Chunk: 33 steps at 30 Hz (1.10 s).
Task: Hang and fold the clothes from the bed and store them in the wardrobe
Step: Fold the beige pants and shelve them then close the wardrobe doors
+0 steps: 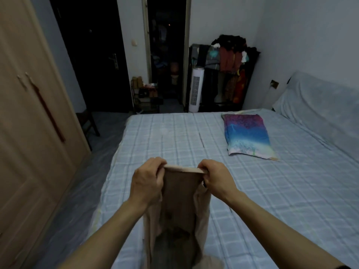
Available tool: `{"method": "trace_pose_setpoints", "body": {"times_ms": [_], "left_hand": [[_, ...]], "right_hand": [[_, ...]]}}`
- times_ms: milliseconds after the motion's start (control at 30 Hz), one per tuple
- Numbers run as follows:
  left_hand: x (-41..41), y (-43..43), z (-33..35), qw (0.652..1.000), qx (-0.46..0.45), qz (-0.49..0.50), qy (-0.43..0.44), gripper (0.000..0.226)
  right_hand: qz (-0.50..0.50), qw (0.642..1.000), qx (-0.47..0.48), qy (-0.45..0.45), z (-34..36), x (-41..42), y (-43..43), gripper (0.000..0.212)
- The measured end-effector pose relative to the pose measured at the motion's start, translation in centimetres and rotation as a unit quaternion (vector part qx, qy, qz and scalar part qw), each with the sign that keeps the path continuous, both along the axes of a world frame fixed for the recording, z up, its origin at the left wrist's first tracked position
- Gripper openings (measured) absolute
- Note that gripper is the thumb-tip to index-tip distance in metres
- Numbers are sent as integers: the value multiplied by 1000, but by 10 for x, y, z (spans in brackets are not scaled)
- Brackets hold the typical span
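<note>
low in the frame's centre, left hand point(148, 181) and right hand point(217, 179) each pinched the hanging beige cloth garment point(180, 206) by its top edge.

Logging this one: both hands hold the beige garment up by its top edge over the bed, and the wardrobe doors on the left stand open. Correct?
One error: the head view shows the wardrobe doors shut, not open. The rest stands: left hand and right hand hold the beige garment up by its top edge over the bed.
</note>
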<state>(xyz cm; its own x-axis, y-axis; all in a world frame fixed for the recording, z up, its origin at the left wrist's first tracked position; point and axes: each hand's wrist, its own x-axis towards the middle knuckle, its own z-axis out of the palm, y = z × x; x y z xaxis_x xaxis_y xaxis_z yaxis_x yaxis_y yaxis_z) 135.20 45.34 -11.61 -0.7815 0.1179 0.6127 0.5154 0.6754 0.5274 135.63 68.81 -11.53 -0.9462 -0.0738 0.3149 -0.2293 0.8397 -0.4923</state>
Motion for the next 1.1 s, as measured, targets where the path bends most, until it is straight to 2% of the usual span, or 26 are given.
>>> {"method": "trace_pose_setpoints", "body": {"times_ms": [233,400,533,633,733,833,967,1100], "left_hand": [[-15,16,66,998,-7,-24,61,11],[-21,16,81,999,34,-15,35,20],[-21,15,85,999,41,-10,11,21],[-24,12,91,998,66,-11,-13,21],[-29,5,105,995,91,-12,-39,22],[-33,-4,122,996,74,-19,-35,21],[-33,-14,127,996,30,-71,-54,21],[-33,-22,121,990,19,-108,-83,16]], "right_hand": [[-19,1000,7,8,8,-2,20,20],[-54,998,-41,2,13,-3,31,19],[-69,991,-94,60,18,-5,36,17],[-21,980,-165,105,30,-8,40,19],[43,972,-189,133,50,-10,46,15],[94,966,-176,165,78,-14,53,19],[190,970,-78,132,102,-13,65,25],[197,975,-37,96,97,-18,75,23]]}}
